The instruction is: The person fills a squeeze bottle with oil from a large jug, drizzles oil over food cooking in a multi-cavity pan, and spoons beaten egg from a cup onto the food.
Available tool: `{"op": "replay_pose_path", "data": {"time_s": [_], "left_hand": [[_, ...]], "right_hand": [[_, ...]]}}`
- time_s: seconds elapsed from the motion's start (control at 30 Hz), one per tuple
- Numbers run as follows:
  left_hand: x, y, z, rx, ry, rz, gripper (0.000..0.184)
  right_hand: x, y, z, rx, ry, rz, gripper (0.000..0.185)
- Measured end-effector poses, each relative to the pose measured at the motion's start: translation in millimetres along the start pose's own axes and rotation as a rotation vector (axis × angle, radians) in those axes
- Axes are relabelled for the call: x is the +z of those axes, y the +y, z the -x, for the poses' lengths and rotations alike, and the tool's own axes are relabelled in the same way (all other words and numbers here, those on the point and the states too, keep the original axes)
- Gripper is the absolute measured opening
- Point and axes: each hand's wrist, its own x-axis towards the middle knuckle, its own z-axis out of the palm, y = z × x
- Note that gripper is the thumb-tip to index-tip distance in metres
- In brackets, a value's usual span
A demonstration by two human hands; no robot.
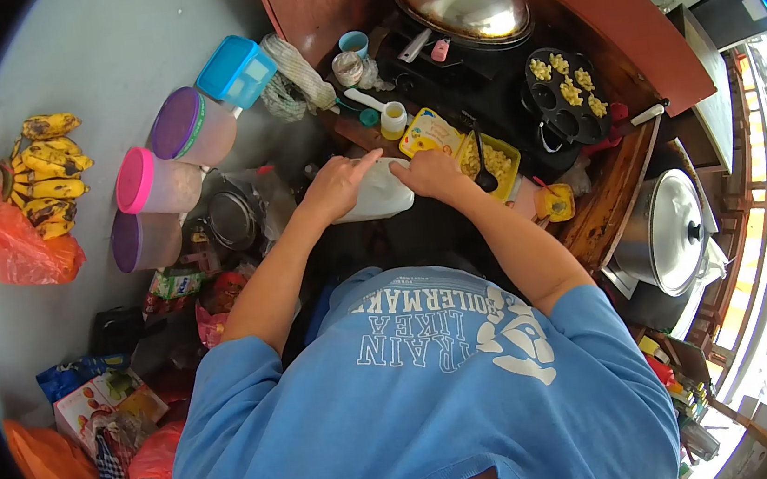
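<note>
A whitish, translucent plastic item (pixel 381 193), a bag or a soft container, is between my hands in front of my chest. My left hand (pixel 339 188) grips its left edge, with the index finger stretched out across the top. At the right edge, my right hand (pixel 433 175) holds it with the thumb laid over it. Just beyond my right hand is a yellow tub (pixel 515 179) of chopped yellow pieces, with a black ladle (pixel 486 177) resting in it. A yellow patterned lid (pixel 431 132) and a small jar (pixel 393 121) lie ahead of my hands.
A lidded wok (pixel 466 2) and a black molded pan (pixel 565 94) with yellow clumps in its hollows occupy the stove. Plastic canisters (pixel 158 181) and bananas (pixel 51 171) are at left. A large lidded pot (pixel 668 233) stands right; bags (pixel 151 470) crowd the lower left.
</note>
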Motion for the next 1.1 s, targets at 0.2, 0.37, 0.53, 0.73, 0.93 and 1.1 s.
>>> {"op": "replay_pose_path", "data": {"time_s": [0.2,0.37,0.53,0.73,0.93,1.1], "left_hand": [[17.5,9.0,3.8,-0.053,0.015,-0.004,0.075],[33.2,0.0,16.1,-0.122,-0.01,0.016,0.079],[74.2,-11.2,37.4,-0.106,0.046,-0.003,0.073],[107.9,-32.7,58.8,-0.171,0.049,0.022,0.066],[130.2,-59.1,71.8,-0.211,-0.053,0.097,0.07],[151.4,-68.4,71.2,-0.263,-0.069,0.188,0.07]], "right_hand": [[8.8,-7.6,-2.2,0.077,0.191,0.017,0.067],[31.2,-8.1,-4.8,-0.003,0.037,0.057,0.064],[136.8,45.7,-27.2,-0.029,0.062,-0.022,0.06],[154.2,45.9,-43.8,0.733,-0.611,-1.004,0.06],[153.2,18.4,-40.2,-0.021,-0.109,-0.002,0.064],[148.9,8.3,-50.1,0.046,-0.387,0.013,0.065]]}}
